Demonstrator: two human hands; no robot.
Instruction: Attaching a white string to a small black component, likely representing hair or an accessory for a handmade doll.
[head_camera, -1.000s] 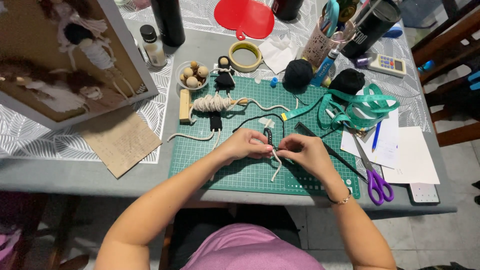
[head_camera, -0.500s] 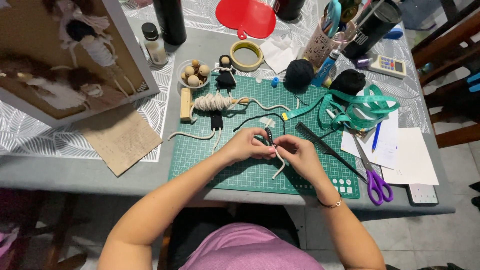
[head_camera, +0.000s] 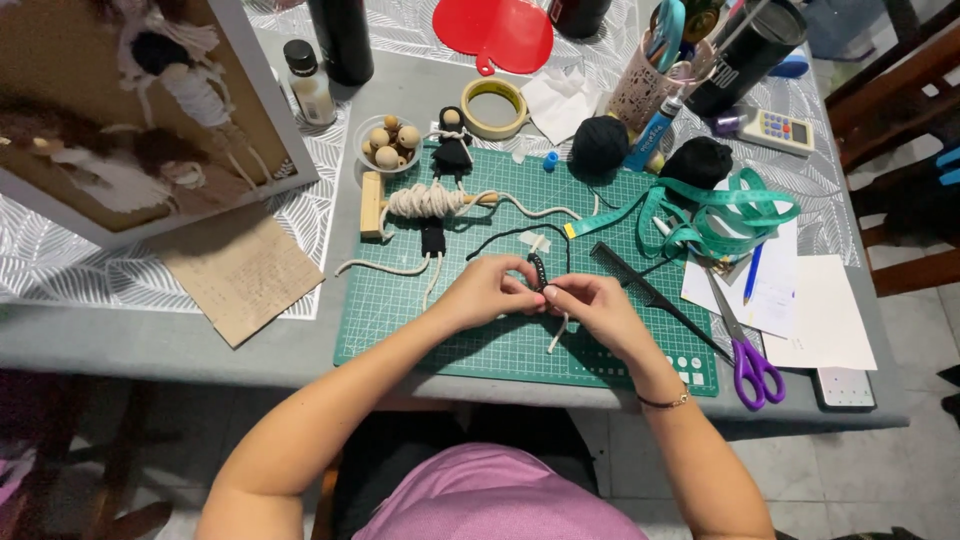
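Note:
Over a green cutting mat (head_camera: 470, 330), my left hand (head_camera: 488, 293) and my right hand (head_camera: 592, 305) meet, fingertips pinching a small bundle wrapped in black yarn (head_camera: 538, 270). A white cord end (head_camera: 557, 334) hangs from it below my right hand. A black yarn strand (head_camera: 505, 236) runs from the bundle across the mat. Further back on the mat lie a wooden stick wound with white cord (head_camera: 420, 202) and a small black yarn doll (head_camera: 452, 148).
A framed board with yarn dolls (head_camera: 130, 110) stands at the left, brown paper (head_camera: 240, 272) beside it. Bowl of wooden beads (head_camera: 388, 145), tape roll (head_camera: 494, 106), black yarn balls (head_camera: 600, 143), green measuring tape (head_camera: 730, 215), black comb (head_camera: 650, 290), purple scissors (head_camera: 745, 355) and white papers (head_camera: 820, 320) lie around.
Both hands have shifted slightly up the mat and drawn closer together on the bundle. The white cord end now hangs lower under my right hand.

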